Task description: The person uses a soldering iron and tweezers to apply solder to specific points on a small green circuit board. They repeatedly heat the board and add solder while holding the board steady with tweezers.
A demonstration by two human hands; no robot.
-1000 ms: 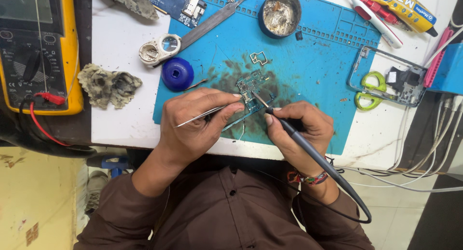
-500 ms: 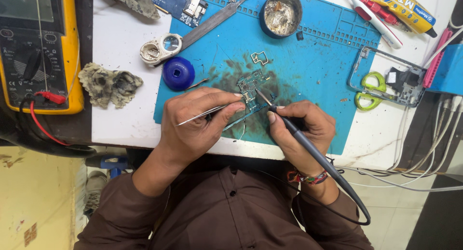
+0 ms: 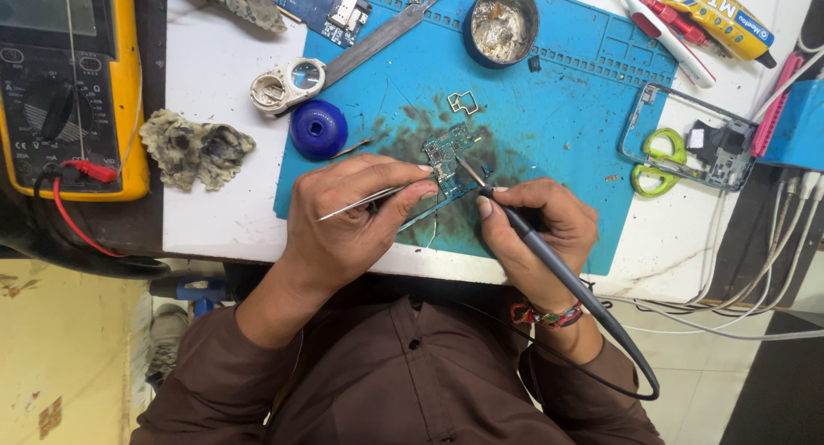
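Head view, from left to right: a yellow multimeter (image 3: 69, 84) sits at the far edge, a crumpled grey rag (image 3: 196, 149) lies on the white table (image 3: 223, 84), and a blue round cap (image 3: 318, 129) rests on the blue work mat (image 3: 566, 119). The left hand (image 3: 352, 217) pinches thin metal tweezers (image 3: 365, 202), tips touching a small circuit board (image 3: 451, 162) on the mat's dark-stained middle. The right hand (image 3: 536, 230) grips a black soldering iron (image 3: 549, 260) like a pen, tip on that board; green-handled scissors (image 3: 657, 162) lie further right.
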